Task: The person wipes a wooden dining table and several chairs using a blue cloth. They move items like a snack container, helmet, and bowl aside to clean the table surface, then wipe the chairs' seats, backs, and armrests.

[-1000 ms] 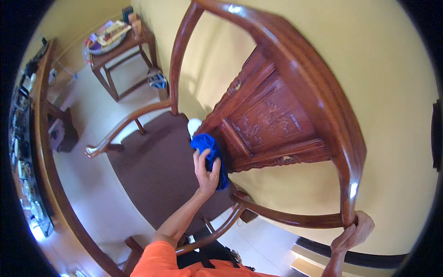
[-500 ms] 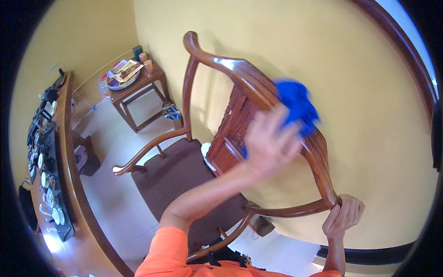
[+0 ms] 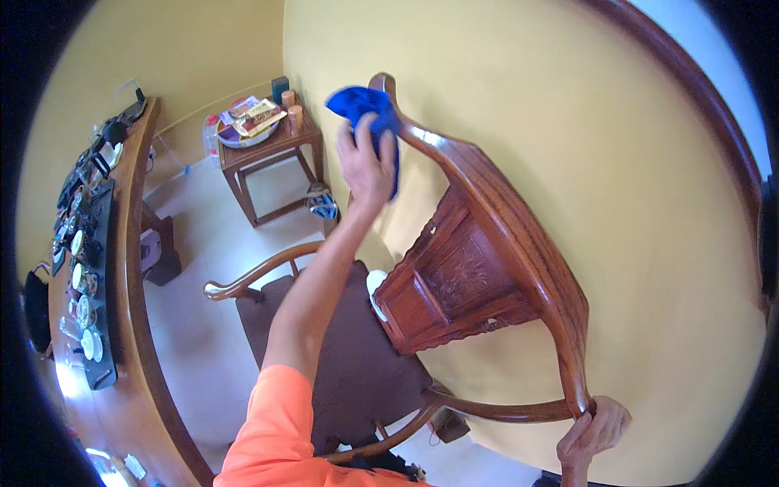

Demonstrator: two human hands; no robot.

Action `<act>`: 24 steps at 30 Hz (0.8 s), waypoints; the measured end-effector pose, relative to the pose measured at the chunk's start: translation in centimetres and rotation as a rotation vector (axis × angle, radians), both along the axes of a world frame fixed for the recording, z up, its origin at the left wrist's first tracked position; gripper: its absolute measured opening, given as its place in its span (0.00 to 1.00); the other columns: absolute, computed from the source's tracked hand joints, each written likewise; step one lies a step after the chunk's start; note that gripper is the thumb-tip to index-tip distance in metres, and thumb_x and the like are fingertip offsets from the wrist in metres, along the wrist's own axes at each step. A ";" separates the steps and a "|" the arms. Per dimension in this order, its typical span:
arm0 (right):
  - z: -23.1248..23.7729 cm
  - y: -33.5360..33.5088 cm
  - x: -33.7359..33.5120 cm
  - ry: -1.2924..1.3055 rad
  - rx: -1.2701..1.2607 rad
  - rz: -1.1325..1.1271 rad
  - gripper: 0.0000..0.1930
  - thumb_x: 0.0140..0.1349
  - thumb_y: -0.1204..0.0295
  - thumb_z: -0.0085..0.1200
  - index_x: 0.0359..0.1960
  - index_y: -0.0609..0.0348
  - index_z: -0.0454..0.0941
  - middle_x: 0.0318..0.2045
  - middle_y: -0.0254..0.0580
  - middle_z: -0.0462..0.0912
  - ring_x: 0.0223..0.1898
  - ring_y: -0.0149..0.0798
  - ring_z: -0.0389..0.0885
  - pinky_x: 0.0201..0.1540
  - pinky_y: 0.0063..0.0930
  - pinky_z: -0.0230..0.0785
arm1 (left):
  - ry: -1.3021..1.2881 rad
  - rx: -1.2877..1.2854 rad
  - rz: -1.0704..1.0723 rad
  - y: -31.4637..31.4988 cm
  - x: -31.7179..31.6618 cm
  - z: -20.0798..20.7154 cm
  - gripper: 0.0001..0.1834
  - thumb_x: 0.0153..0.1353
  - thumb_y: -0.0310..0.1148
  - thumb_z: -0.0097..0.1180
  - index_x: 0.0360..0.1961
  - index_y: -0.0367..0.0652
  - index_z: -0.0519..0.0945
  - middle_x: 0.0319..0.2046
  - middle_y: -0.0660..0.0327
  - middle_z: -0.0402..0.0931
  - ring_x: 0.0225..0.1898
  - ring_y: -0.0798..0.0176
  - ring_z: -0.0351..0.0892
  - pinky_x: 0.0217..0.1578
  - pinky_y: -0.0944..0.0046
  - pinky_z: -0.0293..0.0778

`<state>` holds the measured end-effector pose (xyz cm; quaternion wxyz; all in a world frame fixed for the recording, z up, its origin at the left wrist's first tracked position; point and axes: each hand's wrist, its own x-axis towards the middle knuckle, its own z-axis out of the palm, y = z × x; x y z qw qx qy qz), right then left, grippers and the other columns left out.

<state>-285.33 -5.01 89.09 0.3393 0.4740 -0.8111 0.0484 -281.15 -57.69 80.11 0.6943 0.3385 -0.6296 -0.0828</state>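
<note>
A polished wooden armchair (image 3: pixel 519 219) with a carved back panel (image 3: pixel 462 276) and a dark brown seat (image 3: pixel 365 357) stands in front of me. My left hand (image 3: pixel 369 166) grips a blue cloth (image 3: pixel 357 101) against the far left end of the chair's top rail. The cloth hides part of that end and of the post below it. At the rail's near right end, the fingers of my right hand (image 3: pixel 596 430) wrap around the wood.
Left of the chair runs a long wooden table (image 3: pixel 146 341) with a dark tray (image 3: pixel 101 300) of cups and lidded bowls. A small side table (image 3: pixel 268 154) in the far corner bears a plate of packets. A yellow wall (image 3: pixel 665 243) rises behind the chair.
My left hand has slid the blue cloth along the top rail from its middle to the far left end. My right hand still grips the rail. The view has shifted somewhat.
</note>
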 end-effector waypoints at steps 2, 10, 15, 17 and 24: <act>-0.3 0.3 -0.3 0.014 -0.010 0.009 0.12 0.65 0.70 0.38 0.37 0.67 0.72 0.31 0.49 0.74 0.34 0.52 0.71 0.45 0.44 0.59 | -0.056 0.065 0.091 -2.0 0.7 -1.4 0.28 0.59 0.42 0.63 0.59 0.48 0.71 0.55 0.39 0.66 0.55 0.35 0.67 0.54 0.43 0.68; 0.7 -1.1 0.5 0.023 0.034 -0.022 0.17 0.68 0.63 0.44 0.43 0.66 0.79 0.38 0.52 0.83 0.38 0.53 0.81 0.45 0.43 0.69 | -0.240 0.332 0.018 -3.1 3.6 -15.8 0.45 0.47 0.59 0.69 0.53 0.31 0.71 0.51 0.42 0.69 0.54 0.38 0.69 0.54 0.47 0.68; 1.1 -2.6 0.0 0.143 0.027 0.032 0.15 0.67 0.67 0.42 0.35 0.65 0.80 0.28 0.48 0.82 0.26 0.49 0.79 0.33 0.39 0.68 | -0.382 0.547 -0.049 -2.7 4.5 -23.3 0.47 0.46 0.61 0.69 0.54 0.32 0.70 0.48 0.45 0.69 0.52 0.39 0.70 0.51 0.46 0.70; 1.0 -2.8 -0.2 0.163 0.018 0.054 0.15 0.67 0.67 0.43 0.34 0.66 0.80 0.28 0.48 0.82 0.26 0.49 0.79 0.32 0.40 0.68 | -0.462 0.582 0.079 -2.2 4.6 -27.9 0.40 0.45 0.58 0.70 0.50 0.37 0.75 0.49 0.50 0.69 0.52 0.43 0.71 0.49 0.48 0.72; 0.4 -1.2 -1.2 0.180 0.024 0.150 0.17 0.70 0.66 0.37 0.34 0.65 0.77 0.26 0.52 0.79 0.23 0.53 0.76 0.26 0.44 0.67 | -1.184 0.342 0.120 -3.3 10.2 -29.4 0.33 0.45 0.47 0.72 0.52 0.47 0.76 0.49 0.55 0.70 0.54 0.50 0.70 0.46 0.48 0.73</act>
